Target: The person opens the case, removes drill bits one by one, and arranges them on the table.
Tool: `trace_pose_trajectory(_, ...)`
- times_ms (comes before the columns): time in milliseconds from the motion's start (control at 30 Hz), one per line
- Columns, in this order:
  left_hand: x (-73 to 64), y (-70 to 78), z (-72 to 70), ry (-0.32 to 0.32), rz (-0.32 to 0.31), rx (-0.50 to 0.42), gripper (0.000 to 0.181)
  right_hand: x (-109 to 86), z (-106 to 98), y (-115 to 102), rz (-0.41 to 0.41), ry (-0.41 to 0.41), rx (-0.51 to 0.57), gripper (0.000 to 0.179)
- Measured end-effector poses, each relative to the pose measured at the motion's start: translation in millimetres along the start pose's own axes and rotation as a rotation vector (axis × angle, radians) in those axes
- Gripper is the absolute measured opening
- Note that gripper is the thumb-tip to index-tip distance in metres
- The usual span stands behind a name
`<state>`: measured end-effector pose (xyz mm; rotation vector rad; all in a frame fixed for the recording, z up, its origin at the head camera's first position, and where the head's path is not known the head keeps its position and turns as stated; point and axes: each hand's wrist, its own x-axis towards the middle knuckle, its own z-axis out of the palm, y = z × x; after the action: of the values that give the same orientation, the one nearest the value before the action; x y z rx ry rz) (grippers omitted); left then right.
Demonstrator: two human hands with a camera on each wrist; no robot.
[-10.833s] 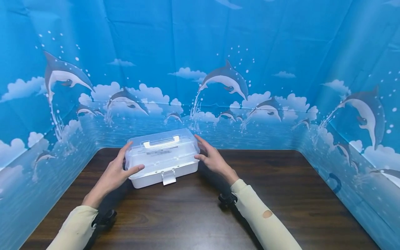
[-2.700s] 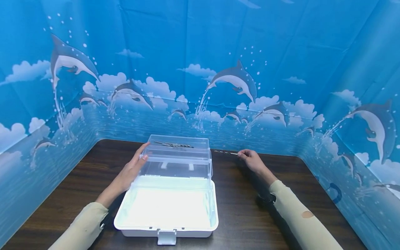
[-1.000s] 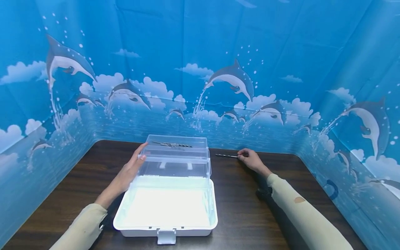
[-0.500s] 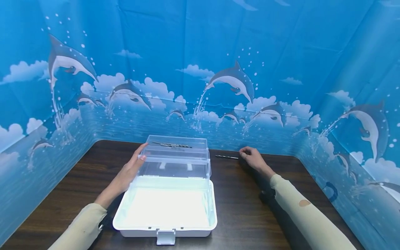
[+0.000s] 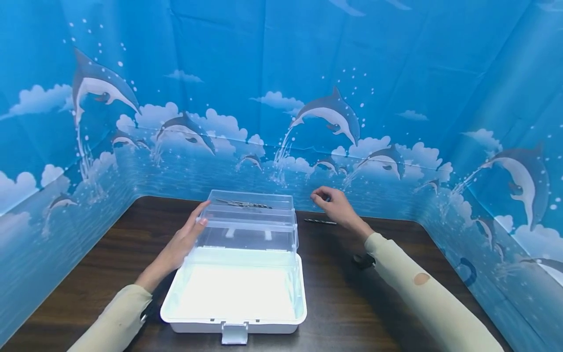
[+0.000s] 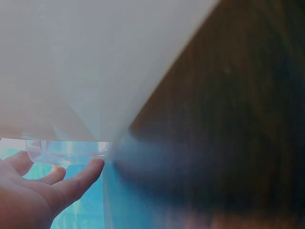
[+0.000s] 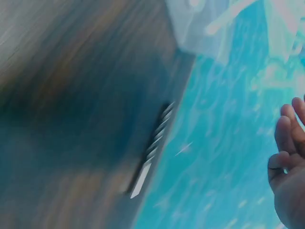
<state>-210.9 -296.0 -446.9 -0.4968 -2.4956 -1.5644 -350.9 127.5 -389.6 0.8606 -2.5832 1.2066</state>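
A white box (image 5: pixel 233 328) with a clear lid (image 5: pixel 246 234) stands with the lid swung back. At the lid's left side, my left hand (image 5: pixel 182 242) holds the edge between thumb and fingers. In the left wrist view, fingertips (image 6: pixel 93 167) show right at the clear plastic. Several twist drill bits (image 5: pixel 244 204) lie together in the raised lid's far part. One more drill bit (image 5: pixel 320 221) lies on the table right of the lid. Above it, my right hand (image 5: pixel 336 208) is raised with loosely curled fingers and nothing in them; the right wrist view shows this drill bit (image 7: pixel 151 150) apart from the hand.
The dark wooden table (image 5: pixel 352 293) ends at a blue dolphin-print curtain (image 5: pixel 281 98) round the back and sides. The box's front latch (image 5: pixel 234 334) hangs down near the table's front.
The box was closed at first; its lid is now back. My right hand has laid a drill bit on the table, let go, then lifted and moved left. My left hand stays on the lid.
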Motion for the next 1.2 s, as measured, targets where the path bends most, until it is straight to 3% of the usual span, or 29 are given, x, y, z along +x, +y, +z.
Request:
trace_pose_trajectory(133, 1.1, -0.9, -1.1, -0.001, 0.011, -0.014, 0.059, 13.5, 11, -26, -0.117, 0.029, -0.012, 0.026)
trace_pose_trajectory(233, 1.7, -2.1, -1.4, 0.001, 0.018, -0.011, 0.058, 23.6, 19, -42, -0.174, 0.007, -0.025, 0.023)
trace_pose_trajectory(367, 1.5, -3.4, -1.2, 0.005, 0.017, -0.018, 0.058, 34.5, 30, -61, -0.217, -0.108, -0.066, 0.021)
trace_pose_trajectory(567, 1.6, -2.6, 0.9, -0.007, 0.015, -0.024, 0.058, 47.9, 44, -79, -0.273, -0.290, -0.272, 0.019)
trace_pose_trajectory(667, 1.5, -1.9, 1.3, -0.006, 0.012, -0.023, 0.057, 54.9, 51, -85, -0.285, -0.330, -0.328, 0.020)
trace_pose_trajectory(1000, 0.4, -1.0, -1.0, 0.001, 0.014, -0.018, 0.058, 71.5, 74, -96, -0.287, -0.421, -0.373, 0.018)
trace_pose_trajectory(1200, -0.6, -3.7, -3.3, -0.002, 0.019, -0.024, 0.058, 77.4, 77, -98, -0.253, -0.461, -0.341, 0.014)
